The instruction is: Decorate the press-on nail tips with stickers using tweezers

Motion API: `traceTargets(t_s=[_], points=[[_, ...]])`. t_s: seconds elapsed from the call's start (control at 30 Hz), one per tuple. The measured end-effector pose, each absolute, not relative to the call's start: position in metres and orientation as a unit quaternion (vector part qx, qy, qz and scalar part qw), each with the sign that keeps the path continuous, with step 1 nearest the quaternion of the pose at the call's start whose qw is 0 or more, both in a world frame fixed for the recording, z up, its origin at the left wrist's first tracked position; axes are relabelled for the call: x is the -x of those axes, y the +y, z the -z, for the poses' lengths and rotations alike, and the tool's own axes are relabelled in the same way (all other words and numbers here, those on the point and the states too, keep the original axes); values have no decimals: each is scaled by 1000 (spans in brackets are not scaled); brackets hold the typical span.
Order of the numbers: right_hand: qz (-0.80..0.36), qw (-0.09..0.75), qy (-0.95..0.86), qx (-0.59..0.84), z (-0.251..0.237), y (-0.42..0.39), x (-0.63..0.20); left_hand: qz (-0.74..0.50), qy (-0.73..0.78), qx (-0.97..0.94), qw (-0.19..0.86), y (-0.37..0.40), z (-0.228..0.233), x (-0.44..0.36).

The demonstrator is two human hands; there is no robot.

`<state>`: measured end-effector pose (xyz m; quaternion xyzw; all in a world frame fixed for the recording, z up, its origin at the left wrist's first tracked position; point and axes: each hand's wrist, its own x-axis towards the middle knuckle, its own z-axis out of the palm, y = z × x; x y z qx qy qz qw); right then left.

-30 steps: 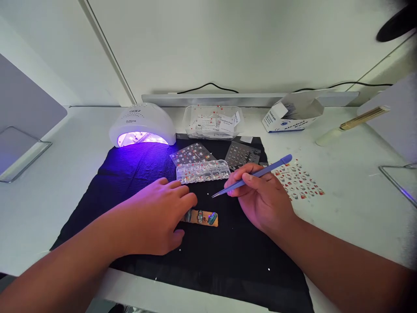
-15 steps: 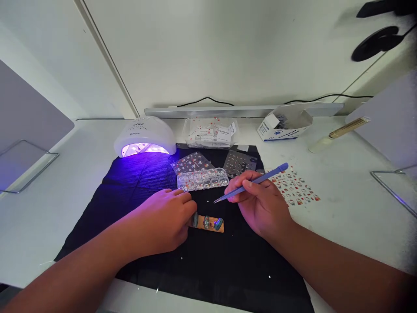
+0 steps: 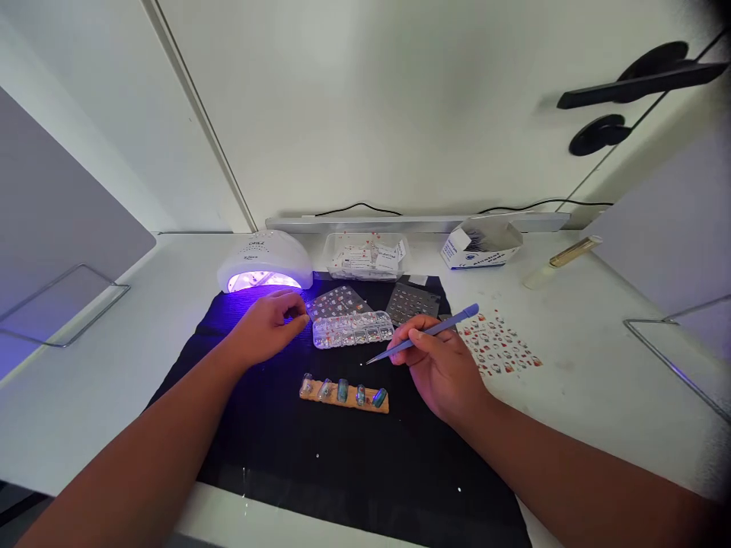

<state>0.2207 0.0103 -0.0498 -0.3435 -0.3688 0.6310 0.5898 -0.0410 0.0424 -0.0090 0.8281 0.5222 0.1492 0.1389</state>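
The right hand (image 3: 442, 369) pinched one blue tweezers (image 3: 426, 333), tip aimed left above the black mat (image 3: 268, 441). The left hand (image 3: 267, 326), fingers loosely curled and holding nothing, touched one clear compartment box (image 3: 352, 329). Five nail tips sat on one wooden strip (image 3: 344, 394) between both hands. One lit lamp (image 3: 264, 261) stood behind.

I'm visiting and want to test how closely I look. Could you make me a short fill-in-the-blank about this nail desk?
1. The right hand holds blue ____.
2. The wooden strip carries ____ nail tips.
3. The nail lamp glows ____ inside.
4. The left hand is at the left end of the clear ____ box.

Missing words: tweezers; five; purple; compartment
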Motion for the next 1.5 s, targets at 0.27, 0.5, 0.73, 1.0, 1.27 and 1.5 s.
traceTargets(t_s=[0.27,0.5,0.73,1.0,1.27,1.5], points=[[-627,580,-374,361,49,10,-218,-127,543,-815,157,45,13,40],[-621,572,-387,370,51,11,-217,-135,547,-812,153,47,14,43],[-604,561,-426,372,59,12,-219,-152,559,-802,144,52,25,47],[-583,549,-470,371,54,9,-220,-155,574,-791,144,54,26,43],[-556,550,-509,359,53,6,-220,-114,542,-821,141,48,23,41],[-495,568,-569,330,58,2,-222,-71,499,-851,148,44,24,35]])
